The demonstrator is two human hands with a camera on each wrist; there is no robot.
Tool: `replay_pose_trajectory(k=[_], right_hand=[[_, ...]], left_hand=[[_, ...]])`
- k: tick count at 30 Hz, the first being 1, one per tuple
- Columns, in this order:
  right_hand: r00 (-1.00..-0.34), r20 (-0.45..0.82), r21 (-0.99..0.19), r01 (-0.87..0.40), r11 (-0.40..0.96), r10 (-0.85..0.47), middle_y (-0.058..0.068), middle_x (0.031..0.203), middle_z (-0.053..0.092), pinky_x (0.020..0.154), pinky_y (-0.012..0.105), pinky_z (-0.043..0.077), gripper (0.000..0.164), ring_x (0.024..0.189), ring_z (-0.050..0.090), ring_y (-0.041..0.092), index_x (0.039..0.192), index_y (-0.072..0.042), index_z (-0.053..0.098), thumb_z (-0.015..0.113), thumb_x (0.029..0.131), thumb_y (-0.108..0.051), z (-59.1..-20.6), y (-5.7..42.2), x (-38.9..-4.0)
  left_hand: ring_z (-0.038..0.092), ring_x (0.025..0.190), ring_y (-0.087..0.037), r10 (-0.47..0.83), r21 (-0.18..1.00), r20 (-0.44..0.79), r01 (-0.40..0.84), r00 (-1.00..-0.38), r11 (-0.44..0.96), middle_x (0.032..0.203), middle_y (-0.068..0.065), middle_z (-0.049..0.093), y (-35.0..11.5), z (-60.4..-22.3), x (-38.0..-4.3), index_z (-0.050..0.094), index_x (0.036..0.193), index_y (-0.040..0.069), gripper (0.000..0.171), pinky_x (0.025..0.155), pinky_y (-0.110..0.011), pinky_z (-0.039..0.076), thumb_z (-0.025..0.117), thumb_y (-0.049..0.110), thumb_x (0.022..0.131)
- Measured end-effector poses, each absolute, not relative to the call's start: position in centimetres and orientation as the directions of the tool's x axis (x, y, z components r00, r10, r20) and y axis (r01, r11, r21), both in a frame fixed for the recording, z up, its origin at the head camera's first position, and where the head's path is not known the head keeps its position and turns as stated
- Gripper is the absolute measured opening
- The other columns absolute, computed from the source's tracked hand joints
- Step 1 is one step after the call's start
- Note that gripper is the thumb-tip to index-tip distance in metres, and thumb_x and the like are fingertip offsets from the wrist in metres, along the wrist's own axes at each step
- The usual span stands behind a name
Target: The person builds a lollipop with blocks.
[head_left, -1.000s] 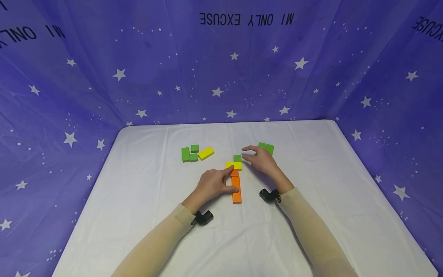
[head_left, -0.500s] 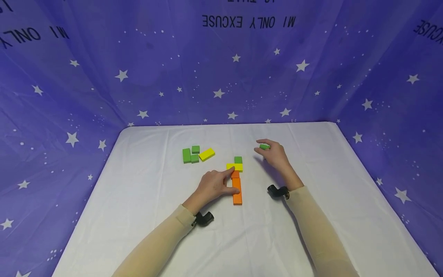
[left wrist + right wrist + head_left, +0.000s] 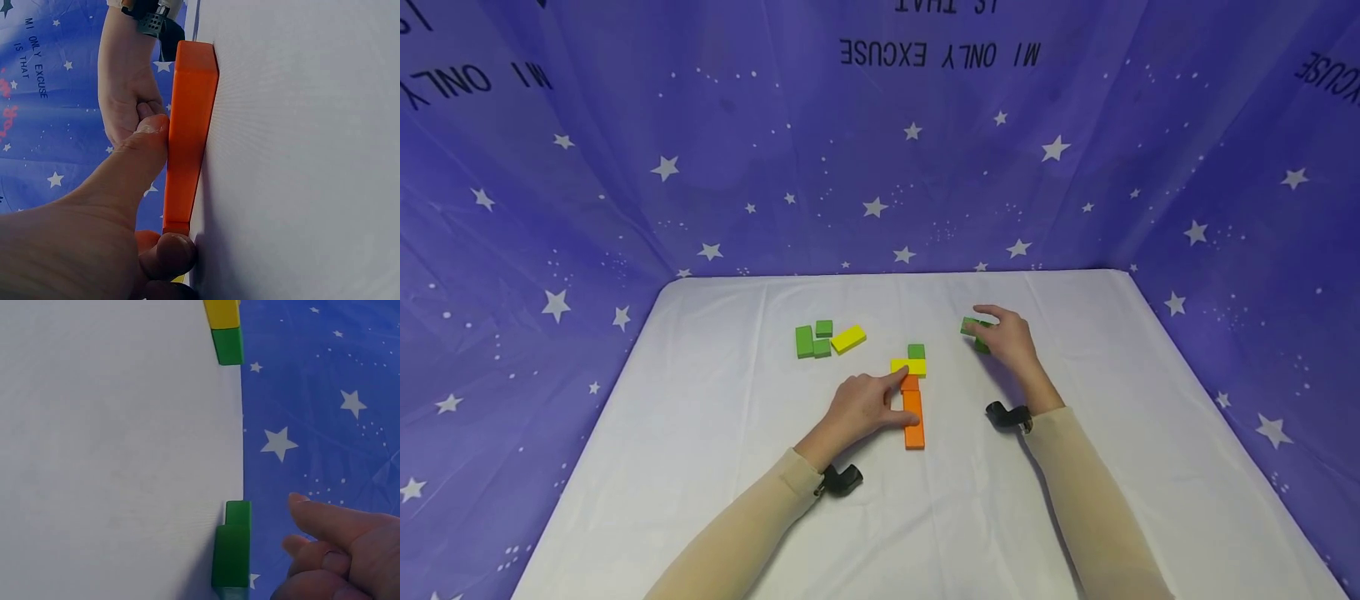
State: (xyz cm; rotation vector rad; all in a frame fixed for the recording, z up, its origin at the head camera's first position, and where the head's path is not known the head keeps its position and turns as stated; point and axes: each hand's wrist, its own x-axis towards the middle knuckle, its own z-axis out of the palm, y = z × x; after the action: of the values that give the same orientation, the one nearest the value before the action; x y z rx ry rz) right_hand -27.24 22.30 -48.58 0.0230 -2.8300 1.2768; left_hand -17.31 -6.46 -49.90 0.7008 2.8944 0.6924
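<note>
My left hand (image 3: 861,406) rests on a line of blocks, its thumb on the long orange block (image 3: 913,433) and its index fingertip by the yellow block (image 3: 917,367). Between these two sits a smaller orange block (image 3: 910,382). A small green block (image 3: 916,351) adjoins the yellow block's far side. In the left wrist view the thumb touches the long orange block (image 3: 190,125). Over on the right, my right hand (image 3: 1011,340) hovers by green blocks (image 3: 969,325), partly hiding them. The right wrist view has its fingers (image 3: 319,515) apart from the green blocks (image 3: 231,556).
Left of the line lie a long green block (image 3: 804,342), two small green blocks (image 3: 823,328) and a tilted yellow block (image 3: 848,339). A white cloth covers the table (image 3: 730,500). Purple starry fabric (image 3: 880,167) hangs behind and at both sides.
My right hand has moved right, from beside the small green block in the line to the green blocks on the right. The left hand stays on the line. The head view has tilted slightly up.
</note>
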Motion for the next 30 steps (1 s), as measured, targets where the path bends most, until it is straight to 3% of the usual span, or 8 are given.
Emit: replay_pose_trajectory(k=[5, 8, 30], right_hand=[[-0.999, 0.021, -0.718, 0.006, 0.696, 0.031, 0.018, 0.115, 0.068, 0.083, 0.049, 0.047, 0.051, 0.101, 0.063, 0.035, 0.133, -0.013, 0.064, 0.073, 0.089, -0.037, -49.1, 22.4, -27.1], [-0.999, 0.018, -0.706, 0.017, 0.708, 0.042, 0.02, 0.127, 0.063, 0.09, 0.053, 0.046, 0.049, 0.114, 0.058, 0.04, 0.132, -0.012, 0.065, 0.073, 0.089, -0.035, -49.2, 22.3, -27.0], [-0.997, -0.005, -0.656, 0.059, 0.752, 0.074, 0.02, 0.125, 0.063, 0.088, 0.051, 0.046, 0.046, 0.107, 0.059, 0.038, 0.13, -0.01, 0.065, 0.072, 0.089, -0.031, -49.5, 22.1, -27.1]], left_hand=[[0.032, 0.05, -0.012, 0.449, 0.454, 0.014, 0.406, -0.893, 0.793, 0.057, 0.007, 0.039, -6.4, -49.9, -17.1, 0.051, 0.146, 0.024, 0.091, 0.051, -0.028, 0.023, 0.073, 0.071, 0.071], [0.033, 0.05, -0.012, 0.445, 0.462, 0.014, 0.401, -0.895, 0.791, 0.057, 0.007, 0.04, -6.3, -49.9, -17.0, 0.051, 0.146, 0.023, 0.091, 0.051, -0.029, 0.023, 0.074, 0.07, 0.071], [0.028, 0.05, -0.012, 0.449, 0.462, 0.039, 0.414, -0.893, 0.784, 0.056, 0.007, 0.033, -6.4, -49.6, -17.1, 0.052, 0.145, 0.022, 0.09, 0.051, -0.029, 0.021, 0.076, 0.068, 0.071]])
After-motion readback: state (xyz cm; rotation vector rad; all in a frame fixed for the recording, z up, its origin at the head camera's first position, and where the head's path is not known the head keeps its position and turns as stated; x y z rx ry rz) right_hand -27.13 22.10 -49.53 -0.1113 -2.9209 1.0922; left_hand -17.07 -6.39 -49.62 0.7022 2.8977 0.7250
